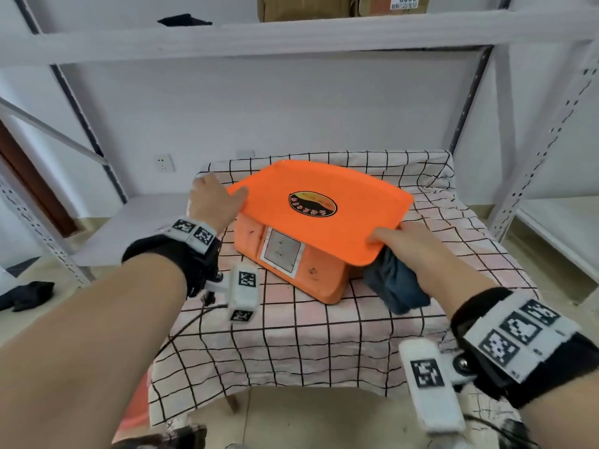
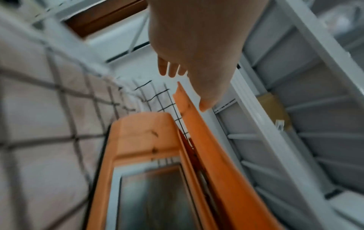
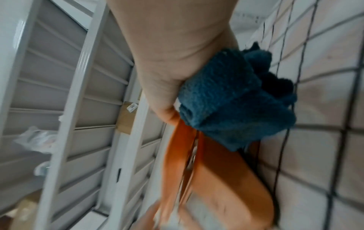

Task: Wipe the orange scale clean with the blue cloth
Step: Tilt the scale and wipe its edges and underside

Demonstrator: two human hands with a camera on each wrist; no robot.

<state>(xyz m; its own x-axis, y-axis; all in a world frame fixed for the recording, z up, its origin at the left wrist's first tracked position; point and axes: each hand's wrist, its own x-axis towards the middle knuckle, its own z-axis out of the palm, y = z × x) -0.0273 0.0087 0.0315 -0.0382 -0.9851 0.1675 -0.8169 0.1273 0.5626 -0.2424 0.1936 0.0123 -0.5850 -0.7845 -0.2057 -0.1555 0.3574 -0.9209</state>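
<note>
The orange scale [image 1: 291,264] sits on a table under a checked cloth, its display facing me. Its flat orange tray [image 1: 356,196] with an oval logo lies on top, tilted. My left hand [image 1: 214,197] holds the tray's left edge, thumb on top; in the left wrist view the tray edge [image 2: 212,155] runs between the thumb and fingers of that hand [image 2: 189,87]. My right hand [image 1: 411,251] grips the bunched blue cloth [image 1: 393,286] under the tray's near right corner, thumb on the tray top. The right wrist view shows the cloth [image 3: 226,101] in the palm against the tray [image 3: 177,147].
The checked tablecloth [image 1: 324,335] hangs over the table's edges. Grey metal shelving [image 1: 291,37] surrounds the table, with cardboard boxes [image 1: 304,6] on the upper shelf. A dark rag [image 1: 26,294] lies on the floor at left. A cable [image 1: 191,319] trails off my left wrist.
</note>
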